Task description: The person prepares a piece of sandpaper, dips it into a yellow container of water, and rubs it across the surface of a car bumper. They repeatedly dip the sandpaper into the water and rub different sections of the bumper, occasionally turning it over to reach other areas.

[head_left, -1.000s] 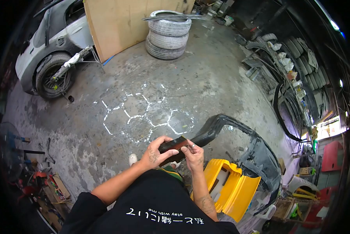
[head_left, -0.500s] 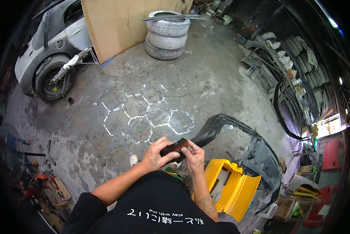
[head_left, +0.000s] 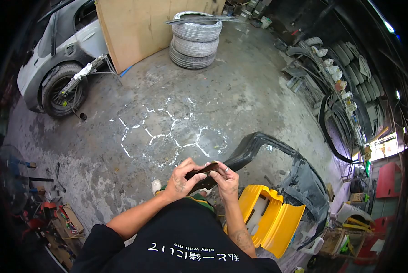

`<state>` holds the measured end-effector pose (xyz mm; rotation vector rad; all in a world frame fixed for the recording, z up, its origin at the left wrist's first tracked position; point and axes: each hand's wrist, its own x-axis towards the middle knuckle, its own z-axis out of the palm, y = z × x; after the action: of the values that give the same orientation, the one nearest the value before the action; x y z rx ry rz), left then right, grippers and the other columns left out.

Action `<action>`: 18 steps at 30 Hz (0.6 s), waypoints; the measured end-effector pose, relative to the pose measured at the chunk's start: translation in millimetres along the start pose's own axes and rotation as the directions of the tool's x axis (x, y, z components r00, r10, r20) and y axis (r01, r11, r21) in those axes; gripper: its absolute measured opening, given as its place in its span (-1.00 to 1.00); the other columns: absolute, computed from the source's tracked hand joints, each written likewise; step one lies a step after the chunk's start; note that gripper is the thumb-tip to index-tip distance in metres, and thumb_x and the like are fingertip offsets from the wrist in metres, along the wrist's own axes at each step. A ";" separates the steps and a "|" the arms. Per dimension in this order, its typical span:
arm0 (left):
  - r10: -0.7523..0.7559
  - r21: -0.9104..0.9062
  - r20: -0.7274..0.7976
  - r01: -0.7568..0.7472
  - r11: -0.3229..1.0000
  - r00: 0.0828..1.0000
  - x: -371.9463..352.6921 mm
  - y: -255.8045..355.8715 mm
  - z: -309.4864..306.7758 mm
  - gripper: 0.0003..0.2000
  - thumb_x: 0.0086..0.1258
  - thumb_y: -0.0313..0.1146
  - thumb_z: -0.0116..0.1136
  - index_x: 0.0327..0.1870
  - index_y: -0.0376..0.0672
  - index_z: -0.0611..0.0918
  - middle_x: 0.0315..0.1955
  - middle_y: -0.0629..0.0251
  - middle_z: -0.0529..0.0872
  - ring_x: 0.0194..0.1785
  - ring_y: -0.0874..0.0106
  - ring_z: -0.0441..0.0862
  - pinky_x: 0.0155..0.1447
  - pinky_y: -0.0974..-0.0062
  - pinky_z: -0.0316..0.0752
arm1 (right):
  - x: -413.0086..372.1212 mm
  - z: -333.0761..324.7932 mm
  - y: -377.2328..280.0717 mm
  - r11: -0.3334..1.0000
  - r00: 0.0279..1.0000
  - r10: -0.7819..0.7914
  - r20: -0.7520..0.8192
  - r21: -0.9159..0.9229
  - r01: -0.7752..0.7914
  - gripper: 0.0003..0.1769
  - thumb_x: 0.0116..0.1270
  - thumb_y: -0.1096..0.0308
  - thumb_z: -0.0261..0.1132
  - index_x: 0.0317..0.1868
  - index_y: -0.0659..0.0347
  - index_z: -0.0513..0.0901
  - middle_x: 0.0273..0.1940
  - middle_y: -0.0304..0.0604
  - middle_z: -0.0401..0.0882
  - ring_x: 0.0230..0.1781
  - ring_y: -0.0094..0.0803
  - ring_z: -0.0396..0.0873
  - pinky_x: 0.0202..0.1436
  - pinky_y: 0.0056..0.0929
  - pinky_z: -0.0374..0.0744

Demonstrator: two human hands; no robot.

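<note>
In front of my waist, both hands hold a dark sanding block [head_left: 209, 169] with a reddish-brown sheet that looks like sandpaper along it. My left hand [head_left: 182, 178] closes on its left end, thumb on the near side and fingers behind. My right hand [head_left: 226, 180] pinches the right end between thumb and fingers. Dark spots show on the lower face, partly covered by the thumbs. Just beyond and right of my hands lies a large black car bumper [head_left: 254, 146]. Beside my right forearm is a yellow plastic stand [head_left: 283, 227].
A stack of tires [head_left: 195, 47] with a long flat strip on top stands ahead. A grey car [head_left: 44, 63] and a plywood panel [head_left: 140, 32] are at left. Racked car parts [head_left: 331, 86] line the right. White markings [head_left: 158, 136] cover part of the concrete floor.
The sanding block has been tilted in my hands, so its spotted lower face shows more. Both thumbs have shifted closer together along it.
</note>
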<state>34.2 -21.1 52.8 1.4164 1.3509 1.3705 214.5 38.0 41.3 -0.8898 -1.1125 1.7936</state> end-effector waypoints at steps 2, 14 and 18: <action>-0.034 -0.008 0.005 0.034 0.999 0.999 0.3 3.8 0.3 -0.72 0.34 -0.35 0.36 -0.02 -0.33 0.71 -0.29 0.18 0.57 -0.24 0.36 0.57 -0.12 0.44 0.48 | 0.6 -3.9 2.8 1.000 1.000 -0.002 0.013 -0.021 0.002 -0.57 0.37 0.59 0.35 0.24 0.48 0.56 0.10 -0.02 0.69 0.12 -0.42 0.64 0.28 -0.45 0.55; 0.014 0.312 -0.165 0.039 0.949 0.986 -9.6 -83.7 -19.6 -0.77 0.32 -0.45 0.35 -0.03 -0.27 0.72 -0.34 0.16 0.55 -0.22 0.26 0.54 -0.10 0.38 0.44 | 4.0 -77.9 48.2 0.980 0.993 0.107 -0.054 -0.166 -0.114 -0.39 0.35 0.43 0.44 0.37 0.38 0.46 0.23 -0.01 0.61 0.04 -0.39 0.66 0.12 -0.39 0.65; -0.079 0.487 -0.185 0.161 0.859 0.980 -43.0 -181.7 -81.5 -0.78 0.42 -0.37 0.30 -0.15 -0.40 0.63 -0.31 0.13 0.51 -0.21 0.26 0.51 -0.10 0.34 0.43 | -44.0 -175.2 86.7 0.956 0.903 0.064 -0.426 -0.234 -0.178 -0.54 0.37 0.19 0.46 0.12 0.36 0.64 -0.13 -0.11 0.76 -0.15 -0.47 0.71 -0.09 -0.49 0.69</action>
<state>-74.1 -43.4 -118.2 1.5343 1.9735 1.1103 360.9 34.4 -95.4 -1.4568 -1.0470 1.4682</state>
